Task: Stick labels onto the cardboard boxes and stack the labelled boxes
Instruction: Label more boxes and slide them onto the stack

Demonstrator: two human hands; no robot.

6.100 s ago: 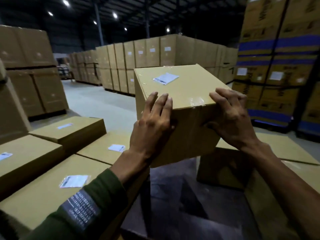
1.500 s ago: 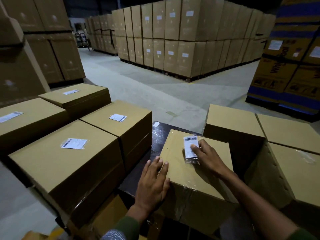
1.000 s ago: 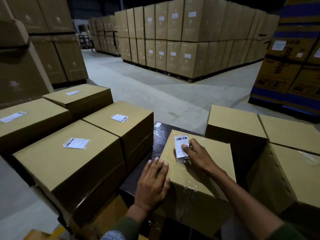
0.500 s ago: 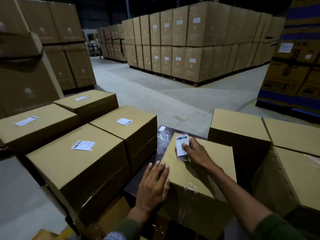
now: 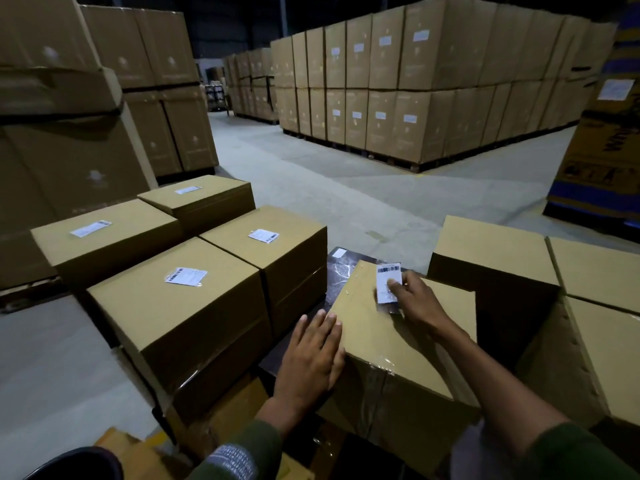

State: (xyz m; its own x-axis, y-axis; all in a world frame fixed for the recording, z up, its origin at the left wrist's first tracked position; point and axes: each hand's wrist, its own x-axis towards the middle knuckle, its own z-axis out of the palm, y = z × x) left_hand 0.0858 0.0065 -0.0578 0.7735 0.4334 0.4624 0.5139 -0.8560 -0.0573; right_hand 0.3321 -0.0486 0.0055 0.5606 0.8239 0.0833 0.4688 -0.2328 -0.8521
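A brown cardboard box (image 5: pixel 398 337) sits low in front of me on a dark pallet surface (image 5: pixel 341 271). A white barcode label (image 5: pixel 386 284) lies on its top near the far left corner. My right hand (image 5: pixel 417 303) presses the fingertips down on this label. My left hand (image 5: pixel 311 362) lies flat against the box's near left edge, fingers straight. To the left stand several stacked boxes, each with a label on top, the nearest being the labelled box (image 5: pixel 180 306).
Unlabelled boxes (image 5: pixel 491 251) stand close on the right of the box. Tall pallet stacks (image 5: pixel 415 81) rise across the concrete floor (image 5: pixel 311 174) and at the left (image 5: pixel 69 150). A blue-striped carton stack (image 5: pixel 606 150) stands far right.
The box I carried earlier now rests on the pallet. Over the last second my right hand has shifted the label slightly toward the far left corner. My left hand has stayed on the box's edge.
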